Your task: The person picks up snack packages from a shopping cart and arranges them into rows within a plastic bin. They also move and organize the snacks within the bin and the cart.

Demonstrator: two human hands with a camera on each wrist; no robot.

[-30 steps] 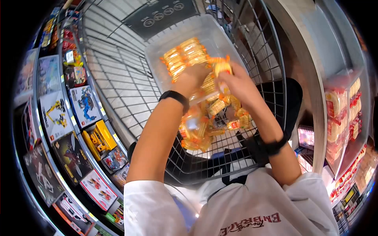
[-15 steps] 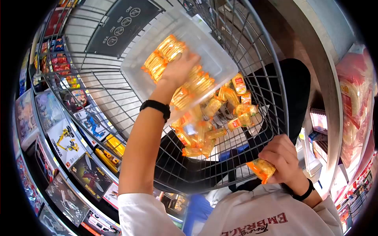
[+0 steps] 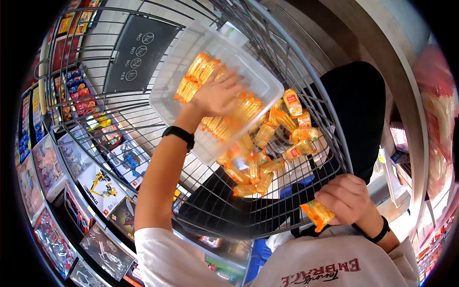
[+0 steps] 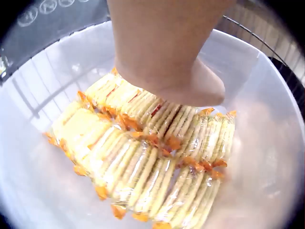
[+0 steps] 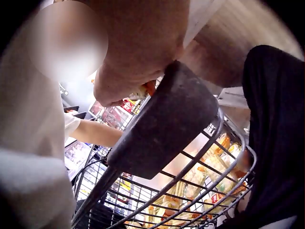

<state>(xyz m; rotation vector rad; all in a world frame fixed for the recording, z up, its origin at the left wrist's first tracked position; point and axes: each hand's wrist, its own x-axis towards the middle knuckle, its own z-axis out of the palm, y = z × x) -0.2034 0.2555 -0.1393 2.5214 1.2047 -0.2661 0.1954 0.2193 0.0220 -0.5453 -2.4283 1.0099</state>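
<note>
My left hand (image 3: pixel 217 93) lies with straight, blurred fingers over rows of snack packets (image 4: pixel 138 162) in clear wrappers with orange ends. The packets stand packed side by side in a translucent plastic bin (image 3: pixel 260 79), tilted inside a shopping cart. In the left wrist view, my hand hides part of the far row. At the cart's near right corner, my right hand (image 3: pixel 344 198) grips one snack packet (image 3: pixel 318 215) in curled fingers, its orange end sticking out. Several loose packets (image 3: pixel 291 101) lie between the bin and the cart's near side.
The wire cart (image 3: pixel 342 143) surrounds the bin. Shelves of boxed toys (image 3: pixel 98 189) run along the left. At right are a curved counter edge (image 3: pixel 406 95) and large bagged goods (image 3: pixel 435 129). A dark-clothed leg (image 3: pixel 358 115) stands beside the cart.
My right hand has drawn back from the bin to the cart's near right corner, still holding a packet. The left hand has stayed over the bin, its fingers now spread. The view has turned.
</note>
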